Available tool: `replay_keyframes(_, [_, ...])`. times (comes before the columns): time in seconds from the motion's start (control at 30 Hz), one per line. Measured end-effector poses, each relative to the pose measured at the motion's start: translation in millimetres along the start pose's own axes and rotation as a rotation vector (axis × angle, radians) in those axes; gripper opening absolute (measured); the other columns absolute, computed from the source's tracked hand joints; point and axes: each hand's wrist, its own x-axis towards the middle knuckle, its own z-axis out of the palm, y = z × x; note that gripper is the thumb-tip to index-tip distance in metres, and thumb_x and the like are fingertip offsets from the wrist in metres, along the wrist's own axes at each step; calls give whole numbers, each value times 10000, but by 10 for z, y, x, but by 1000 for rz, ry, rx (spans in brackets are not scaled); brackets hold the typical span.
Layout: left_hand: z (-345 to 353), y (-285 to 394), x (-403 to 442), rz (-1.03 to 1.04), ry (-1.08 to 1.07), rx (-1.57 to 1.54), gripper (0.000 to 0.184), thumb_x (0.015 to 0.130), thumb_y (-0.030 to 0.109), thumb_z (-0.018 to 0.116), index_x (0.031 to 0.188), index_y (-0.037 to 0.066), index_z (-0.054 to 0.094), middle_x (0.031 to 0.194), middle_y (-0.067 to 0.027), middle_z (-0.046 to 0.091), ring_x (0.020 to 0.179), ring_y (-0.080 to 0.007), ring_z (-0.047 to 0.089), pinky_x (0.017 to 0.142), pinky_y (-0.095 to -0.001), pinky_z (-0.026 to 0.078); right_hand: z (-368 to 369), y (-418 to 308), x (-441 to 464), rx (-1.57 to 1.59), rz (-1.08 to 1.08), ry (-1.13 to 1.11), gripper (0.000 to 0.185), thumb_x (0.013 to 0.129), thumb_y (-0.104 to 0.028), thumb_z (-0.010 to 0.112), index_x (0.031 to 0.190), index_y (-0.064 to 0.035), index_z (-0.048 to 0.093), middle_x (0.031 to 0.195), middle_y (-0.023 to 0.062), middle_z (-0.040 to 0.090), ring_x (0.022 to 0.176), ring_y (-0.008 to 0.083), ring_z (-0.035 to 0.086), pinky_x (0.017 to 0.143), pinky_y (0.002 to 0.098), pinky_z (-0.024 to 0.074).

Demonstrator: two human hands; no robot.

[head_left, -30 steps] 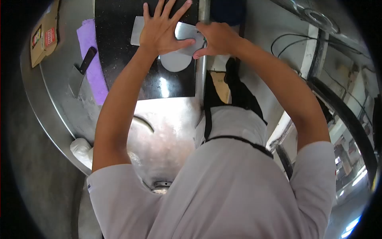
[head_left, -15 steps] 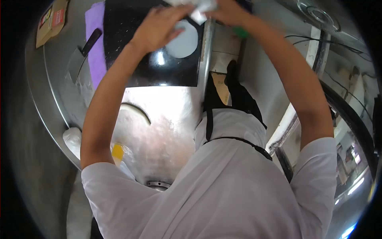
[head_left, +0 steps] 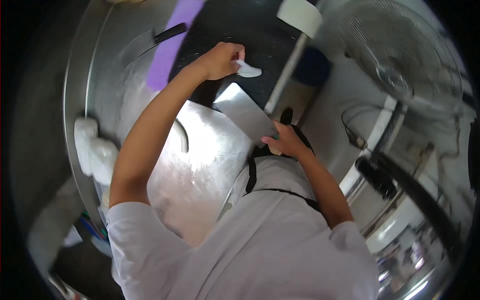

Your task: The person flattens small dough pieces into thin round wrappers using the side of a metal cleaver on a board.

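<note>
My left hand [head_left: 222, 60] is closed, fingertips pinching a thin white dough sheet [head_left: 248, 70] that droops over the black board [head_left: 260, 42]. In my right hand [head_left: 287, 141] is a broad, flat-bladed cleaver [head_left: 242, 112]. Its blade points up and left, its tip end over the board's near edge, below the dough sheet and apart from it. Most of its handle is hidden in my fist. A purple cloth [head_left: 172, 47] lies along the board's left side, and another knife [head_left: 170, 33] with a black handle rests partly across it.
A pale block [head_left: 301, 18] sits at the board's right edge. White plastic-wrapped bundles [head_left: 96, 150] lie at the left of the steel counter [head_left: 190, 180]. On it is a curved white strip [head_left: 181, 136]. A fan [head_left: 395, 60] stands at the upper right, with loose cables below.
The view has turned. The flat white disc seen on the board is gone from there, and a white sheet hangs from my left hand. My right hand has come down nearer my body, holding the cleaver.
</note>
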Motion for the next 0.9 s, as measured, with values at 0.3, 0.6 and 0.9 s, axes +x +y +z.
replay_keyframes(0.3, [635,-931,-1156,-644,1023,-963,204,883,-13,747,1040,-30,617,950,-115,672,824,-214,719,698,-340,668,-805,81,151,-47,-63,-51,423,908,-255,771,1202,24,647,1084,216,735,1023,334,717,880,412,537])
replay_keyframes(0.6, [1358,-345,-1691,-894,1437,-400,389,788,-44,675,1171,3,627,1154,-138,609,886,-249,692,780,-366,572,-1472,-266,865,-195,-184,-246,344,931,-234,744,1165,5,662,992,216,745,941,375,734,805,413,547])
replay_keyframes(0.9, [2408,27,-2397,-960,1404,-213,332,861,-99,618,1142,64,686,1136,-139,661,1082,-369,634,924,-438,528,-710,-884,1154,-380,-421,-484,252,966,-189,667,1140,-13,621,888,269,674,870,513,643,739,463,525])
